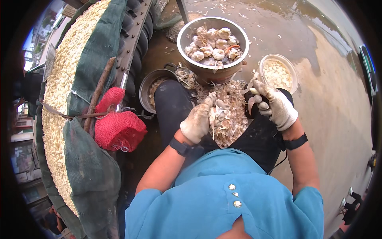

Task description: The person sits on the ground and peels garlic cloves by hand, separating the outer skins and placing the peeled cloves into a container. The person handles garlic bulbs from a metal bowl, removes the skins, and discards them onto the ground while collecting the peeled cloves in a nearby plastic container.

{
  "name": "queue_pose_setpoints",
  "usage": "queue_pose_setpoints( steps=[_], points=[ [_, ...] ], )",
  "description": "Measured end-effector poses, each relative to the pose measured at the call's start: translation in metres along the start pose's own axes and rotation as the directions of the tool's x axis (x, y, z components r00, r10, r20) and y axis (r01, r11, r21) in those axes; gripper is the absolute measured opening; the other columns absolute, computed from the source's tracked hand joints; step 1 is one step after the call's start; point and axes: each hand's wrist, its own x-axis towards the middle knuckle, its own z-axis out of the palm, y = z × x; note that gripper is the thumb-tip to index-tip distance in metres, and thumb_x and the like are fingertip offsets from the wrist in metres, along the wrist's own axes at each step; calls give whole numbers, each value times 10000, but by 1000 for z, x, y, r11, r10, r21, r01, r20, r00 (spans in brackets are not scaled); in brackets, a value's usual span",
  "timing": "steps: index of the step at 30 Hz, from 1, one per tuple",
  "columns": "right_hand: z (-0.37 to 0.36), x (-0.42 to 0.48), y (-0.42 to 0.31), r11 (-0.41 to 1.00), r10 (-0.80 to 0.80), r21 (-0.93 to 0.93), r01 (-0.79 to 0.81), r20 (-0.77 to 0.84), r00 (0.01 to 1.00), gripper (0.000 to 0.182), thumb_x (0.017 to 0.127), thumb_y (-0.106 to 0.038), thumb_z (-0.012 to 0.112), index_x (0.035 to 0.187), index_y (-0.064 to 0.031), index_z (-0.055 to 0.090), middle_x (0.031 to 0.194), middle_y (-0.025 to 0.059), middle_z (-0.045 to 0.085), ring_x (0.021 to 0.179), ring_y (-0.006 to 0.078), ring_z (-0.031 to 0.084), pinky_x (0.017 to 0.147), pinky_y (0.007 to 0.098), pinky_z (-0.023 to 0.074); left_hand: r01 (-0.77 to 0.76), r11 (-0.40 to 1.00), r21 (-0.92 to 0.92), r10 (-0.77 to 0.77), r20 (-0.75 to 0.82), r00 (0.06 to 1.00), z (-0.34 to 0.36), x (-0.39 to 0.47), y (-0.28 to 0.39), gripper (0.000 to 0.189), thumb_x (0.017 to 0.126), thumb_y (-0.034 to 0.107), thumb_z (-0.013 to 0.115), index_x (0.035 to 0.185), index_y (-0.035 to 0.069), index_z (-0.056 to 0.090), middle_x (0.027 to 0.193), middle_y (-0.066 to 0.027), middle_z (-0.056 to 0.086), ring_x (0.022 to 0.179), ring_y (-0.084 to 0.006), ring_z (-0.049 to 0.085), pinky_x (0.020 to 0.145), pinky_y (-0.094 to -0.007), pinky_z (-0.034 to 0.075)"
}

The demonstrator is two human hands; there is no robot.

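Both my hands wear soiled white gloves. My left hand (200,119) is closed around a partly broken garlic bulb (220,115) with loose papery skin, over the pile between my knees. My right hand (273,103), over my right knee, pinches a pale garlic clove (254,90) between thumb and fingers, with strips of skin hanging by it. Beyond my hands stands a metal bowl (182,50) of whole garlic bulbs (221,44). Right of it, close to my right hand, is a clear plastic tub (294,76) of peeled cloves (276,73).
Garlic skins (232,131) are heaped between my legs. A metal pan (144,95) stands by my left knee. Along the left runs a dark green-lined trailer bed (95,167) full of peeled garlic (56,125), with a wooden stick (97,95) and a red mesh bag (119,128) at its side.
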Motion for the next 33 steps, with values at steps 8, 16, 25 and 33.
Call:
queue_pose_setpoints(
  steps=[8, 16, 25, 33],
  points=[
    [-51, -5, -54, 667, -623, -741, 77, -497, 604, 395, 913, -457, 652, 1106, -112, 660, 625, -24, 529, 498, 41, 416, 458, 205, 351, 35, 998, 44, -41, 130, 991, 3, 13, 7, 707, 1028, 572, 245, 1214, -20, 584, 746, -30, 596, 591, -102, 489, 553, -233, 412],
    [30, -2, 21, 509, -258, -823, 253, 134, 957, 533, 875, -452, 698, 1150, -4, 606, 965, 134, 642, 877, 216, 626, 773, 318, 502, -62, 974, 219, 46, 76, 996, 17, 14, 1, 720, 1003, 627, 218, 1274, 44, 542, 775, -24, 612, 597, -101, 493, 590, -229, 426],
    [39, 12, 54, 753, -205, -565, 338, 286, 936, 502, 887, -219, 714, 1305, -1, 544, 1164, 127, 658, 1066, 176, 614, 926, 307, 484, 120, 954, 275, -109, -53, 993, 15, 12, 1, 660, 978, 656, 296, 1106, 79, 590, 766, -29, 638, 604, -132, 512, 557, -265, 425],
    [27, 15, 50, 495, -296, -810, 314, 183, 937, 516, 876, -387, 689, 1198, 5, 594, 1061, 201, 654, 1004, 286, 629, 905, 350, 478, -230, 917, 325, 169, 203, 964, -15, 22, -27, 248, 961, 150, 561, 1154, -6, 564, 906, -95, 633, 753, -162, 598, 667, -279, 494]
  ],
)
